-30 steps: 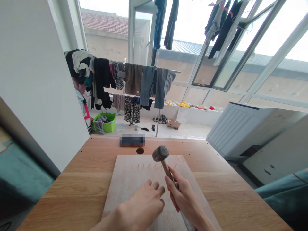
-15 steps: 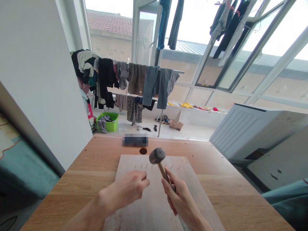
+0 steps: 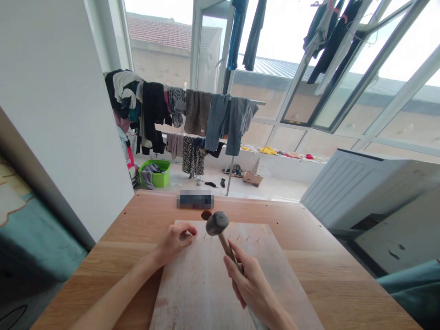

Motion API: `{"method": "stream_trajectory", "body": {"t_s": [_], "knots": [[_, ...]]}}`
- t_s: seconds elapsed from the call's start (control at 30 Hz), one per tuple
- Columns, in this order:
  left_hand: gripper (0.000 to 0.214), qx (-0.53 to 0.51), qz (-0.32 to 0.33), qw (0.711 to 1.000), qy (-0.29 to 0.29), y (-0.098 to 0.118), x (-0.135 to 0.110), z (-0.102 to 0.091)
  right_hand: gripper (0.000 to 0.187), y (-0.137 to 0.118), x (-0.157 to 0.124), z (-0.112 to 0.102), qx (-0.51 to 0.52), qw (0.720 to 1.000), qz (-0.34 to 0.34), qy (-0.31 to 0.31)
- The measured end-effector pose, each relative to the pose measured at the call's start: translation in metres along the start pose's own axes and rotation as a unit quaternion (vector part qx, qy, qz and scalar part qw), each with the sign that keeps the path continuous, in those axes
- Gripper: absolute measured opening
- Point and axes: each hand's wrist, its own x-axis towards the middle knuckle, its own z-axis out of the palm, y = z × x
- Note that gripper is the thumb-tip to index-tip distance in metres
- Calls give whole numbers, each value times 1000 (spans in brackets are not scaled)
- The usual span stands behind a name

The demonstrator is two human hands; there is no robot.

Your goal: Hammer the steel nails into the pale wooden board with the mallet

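My right hand (image 3: 249, 275) is wrapped around the wooden handle of a hammer (image 3: 217, 223), whose dark, rounded head is raised over the far part of a pale wooden board (image 3: 206, 298). Several thin nails (image 3: 248, 238) stand in a row across the board's far end, some leaning; the hammer head hides part of the row. My left hand (image 3: 179, 239) rests at the board's far left corner, thumb and fingers pinched at the leftmost nail, which the fingertips cover. Small dark marks dot the board's middle.
The board lies on a wooden table (image 3: 330, 266) with a round hole (image 3: 206, 215) near its far edge. A blurred dark object (image 3: 195, 200) sits beyond the hole. Behind are a laundry rack (image 3: 257, 102), a green basket (image 3: 161, 179) and a white cabinet (image 3: 343, 183).
My left hand has moved away and to the left, from above the board's middle to the left end of the nail row. The hammer has shifted slightly left in my right hand.
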Motion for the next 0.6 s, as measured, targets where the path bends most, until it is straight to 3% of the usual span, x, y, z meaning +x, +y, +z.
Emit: {"method": "stream_trajectory", "body": {"t_s": [0.2, 0.5, 0.6], "knots": [[19, -22, 0, 999, 24, 0, 0, 3, 45, -2, 3, 14, -25, 1000, -9, -9], [27, -19, 10, 1000, -3, -5, 0, 1, 37, -7, 4, 23, -60, 996, -52, -37], [28, -18, 8, 1000, -6, -4, -1, 0, 39, -5, 3, 24, -10, 999, -15, -50]]}}
